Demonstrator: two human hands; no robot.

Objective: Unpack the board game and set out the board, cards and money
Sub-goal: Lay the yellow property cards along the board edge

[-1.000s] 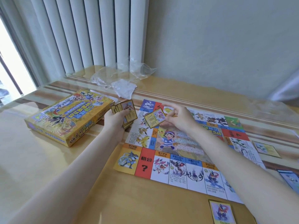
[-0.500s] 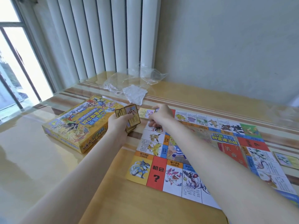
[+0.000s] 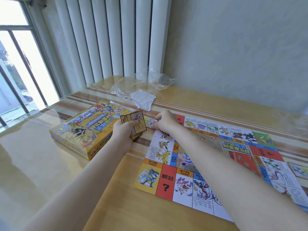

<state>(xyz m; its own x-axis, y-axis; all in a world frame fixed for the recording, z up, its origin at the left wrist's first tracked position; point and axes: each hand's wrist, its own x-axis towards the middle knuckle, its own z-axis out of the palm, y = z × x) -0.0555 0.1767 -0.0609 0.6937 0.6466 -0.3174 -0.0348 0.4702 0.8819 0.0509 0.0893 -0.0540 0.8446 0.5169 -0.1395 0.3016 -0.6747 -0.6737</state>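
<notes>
The colourful game board [image 3: 168,184] lies flat on the table, to the right of the yellow game box [image 3: 80,130]. My left hand [image 3: 124,129] grips a fanned stack of gold-edged cards [image 3: 137,122] between box and board. My right hand [image 3: 166,121] pinches a single card [image 3: 150,122] at the board's far left corner, low over the table. Another card [image 3: 300,170] lies beyond the board's right side.
Crumpled clear plastic wrap [image 3: 143,90] lies at the back of the table near the white vertical blinds [image 3: 108,40]. A window [image 3: 15,64] is at the left. The wooden table [image 3: 41,172] has a glossy top.
My right hand carried the single card from the board's middle to its far left corner and lowered it. The left hand kept its stack. The view shifted left.
</notes>
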